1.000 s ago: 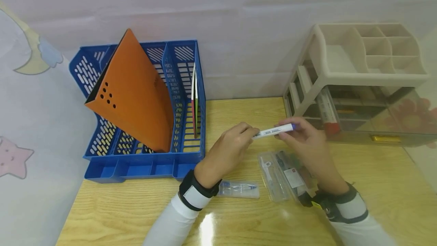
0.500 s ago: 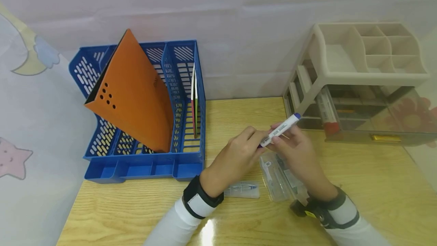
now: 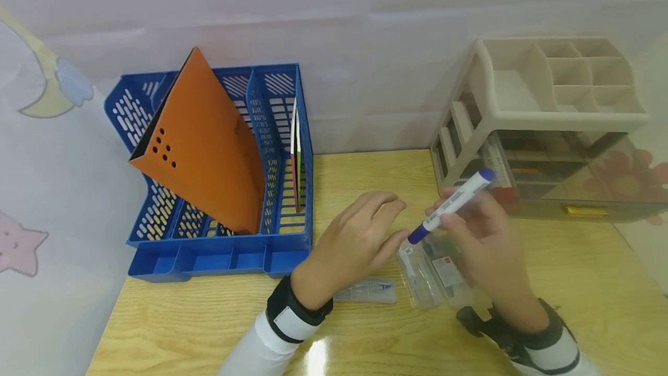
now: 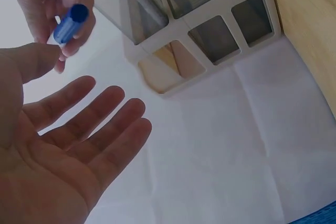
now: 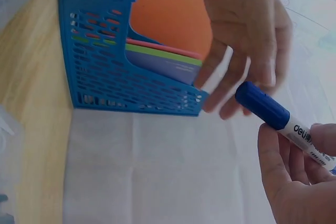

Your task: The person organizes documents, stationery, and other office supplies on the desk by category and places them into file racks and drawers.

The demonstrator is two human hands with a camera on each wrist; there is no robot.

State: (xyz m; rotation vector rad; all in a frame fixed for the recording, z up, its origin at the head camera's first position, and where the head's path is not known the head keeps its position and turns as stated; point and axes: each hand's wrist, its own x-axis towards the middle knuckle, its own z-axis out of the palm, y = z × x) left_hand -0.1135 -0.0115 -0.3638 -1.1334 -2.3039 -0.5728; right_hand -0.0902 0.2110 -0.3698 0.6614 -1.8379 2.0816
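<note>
My right hand [image 3: 487, 242] pinches a white marker [image 3: 453, 204] with a blue cap and blue end, between thumb and fingers. The marker slants above the table, its capped end pointing down toward the left hand. In the right wrist view, the marker's blue cap [image 5: 262, 105] lies close to the left hand's fingers. My left hand [image 3: 355, 239] holds nothing; its fingers are spread and relaxed just left of the cap. The left wrist view shows that left palm [image 4: 68, 150] facing up. Beneath the hands lie clear plastic cases [image 3: 423, 283] of stationery and a clear pouch [image 3: 367, 290].
A blue desk file rack [image 3: 219, 238] stands at the left, holding an orange folder [image 3: 209, 149] and thin booklets [image 3: 296, 158]. At the right stands a beige drawer organizer [image 3: 569, 116] with its top clear drawer [image 3: 616, 208] pulled out; a red-ended marker [image 3: 502, 195] lies in it.
The left hand has let go of the marker and drawn slightly back to the left, fingers opening. The right hand has moved right with the marker and tilted it more steeply.
</note>
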